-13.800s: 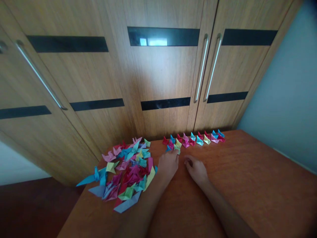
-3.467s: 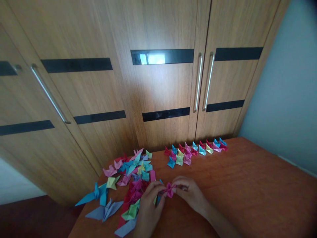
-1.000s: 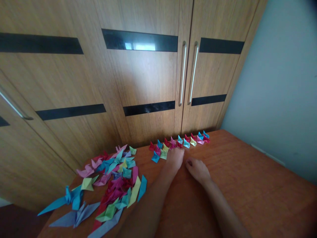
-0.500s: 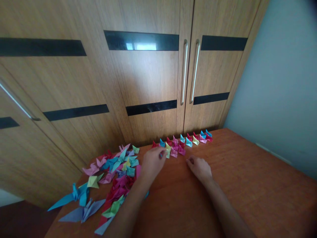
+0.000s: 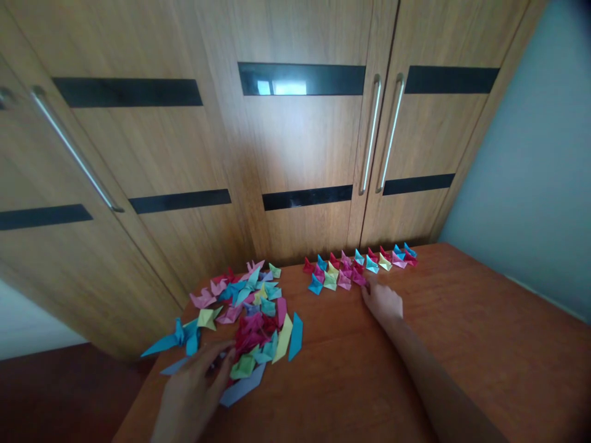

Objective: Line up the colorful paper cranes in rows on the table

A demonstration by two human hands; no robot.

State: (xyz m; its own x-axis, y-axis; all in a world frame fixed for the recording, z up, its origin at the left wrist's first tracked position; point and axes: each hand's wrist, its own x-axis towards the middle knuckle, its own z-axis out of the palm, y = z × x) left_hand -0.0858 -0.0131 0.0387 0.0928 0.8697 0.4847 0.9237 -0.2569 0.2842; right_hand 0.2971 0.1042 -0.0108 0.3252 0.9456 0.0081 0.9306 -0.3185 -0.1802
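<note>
My left hand (image 5: 196, 381) is over the near left edge of a pile of folded paper cranes (image 5: 253, 332), its thumb and index finger apart and nothing visibly held. A lavender crane lies partly hidden beneath it, and a blue crane (image 5: 178, 338) rests just beyond. My right hand (image 5: 384, 301) lies on the table with its fingers curled together, the fingertips at the edge of a magenta folded piece (image 5: 358, 277). That piece belongs to rows of small folded paper pieces, among them a blue piece (image 5: 315, 284) at the front left end and a pale yellow one (image 5: 330, 280) beside it.
The reddish-brown wooden table (image 5: 462, 332) stands against a wooden wardrobe (image 5: 305, 147) with metal handles. A blue wall (image 5: 521, 203) rises on the right. Flat strips of folded paper, one blue (image 5: 296, 336) and one yellow (image 5: 282, 338), lie right of the pile.
My left hand has moved from the rows back to the pile at left and opened. A blue piece now stands at the rows' front left end. My right hand has reached the magenta piece.
</note>
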